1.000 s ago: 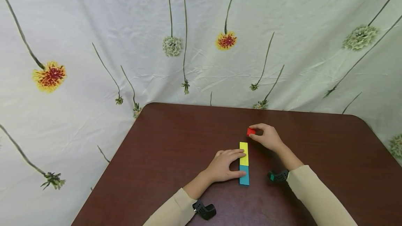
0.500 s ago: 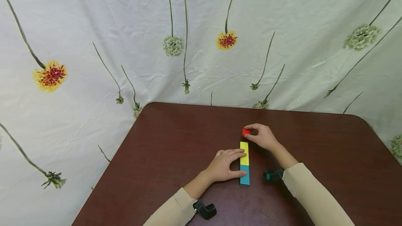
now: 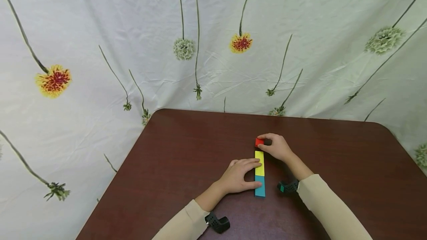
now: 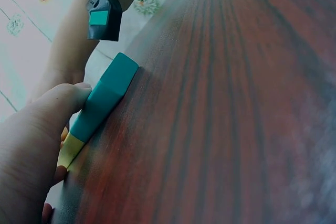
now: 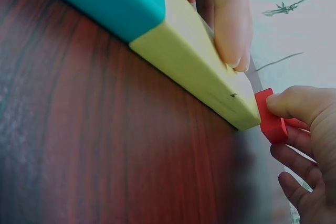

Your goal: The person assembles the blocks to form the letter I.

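On the table (image 3: 200,136), a yellow block (image 3: 259,170) and a blue block (image 3: 260,191) lie end to end in one straight line. My left hand (image 3: 233,178) rests on them from the left, thumb on the blue block and fingertips on the yellow one. At the far end of the row, a small red block (image 3: 258,143) is pinched between the thumb and fingers of my right hand (image 3: 278,148). In the right wrist view the red block (image 5: 270,116) stands close to the yellow block's end, while a finger of the left hand presses the yellow block's top.
A white cloth (image 3: 150,29) printed with flowers hangs behind the table's far edge. Dark wrist cameras sit on both wrists, the left one (image 3: 218,223) low over the table and the right one (image 3: 287,186) to the right of the blocks.
My right hand has moved left with the red block, then slightly nearer, bringing it in line with the yellow block's far end. The left hand and the two blocks under it have stayed still.
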The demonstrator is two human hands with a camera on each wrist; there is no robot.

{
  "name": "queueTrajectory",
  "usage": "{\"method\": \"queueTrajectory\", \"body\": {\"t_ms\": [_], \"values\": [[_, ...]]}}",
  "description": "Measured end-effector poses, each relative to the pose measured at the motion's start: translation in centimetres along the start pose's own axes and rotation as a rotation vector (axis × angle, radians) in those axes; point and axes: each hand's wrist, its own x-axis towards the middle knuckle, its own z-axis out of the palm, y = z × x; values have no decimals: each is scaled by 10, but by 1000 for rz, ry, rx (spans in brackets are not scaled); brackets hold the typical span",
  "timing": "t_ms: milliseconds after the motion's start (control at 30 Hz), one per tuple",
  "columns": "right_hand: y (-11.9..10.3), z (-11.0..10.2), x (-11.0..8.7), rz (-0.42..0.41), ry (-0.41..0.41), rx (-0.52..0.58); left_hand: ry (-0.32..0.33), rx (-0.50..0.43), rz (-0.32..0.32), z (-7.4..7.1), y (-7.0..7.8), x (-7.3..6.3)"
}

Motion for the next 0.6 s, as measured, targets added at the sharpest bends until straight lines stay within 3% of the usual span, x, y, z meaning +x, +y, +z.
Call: {"method": "queueTrajectory", "body": {"t_ms": [600], "values": [[6, 5, 0, 16, -11, 3, -2, -2, 5, 0, -1, 0]]}}
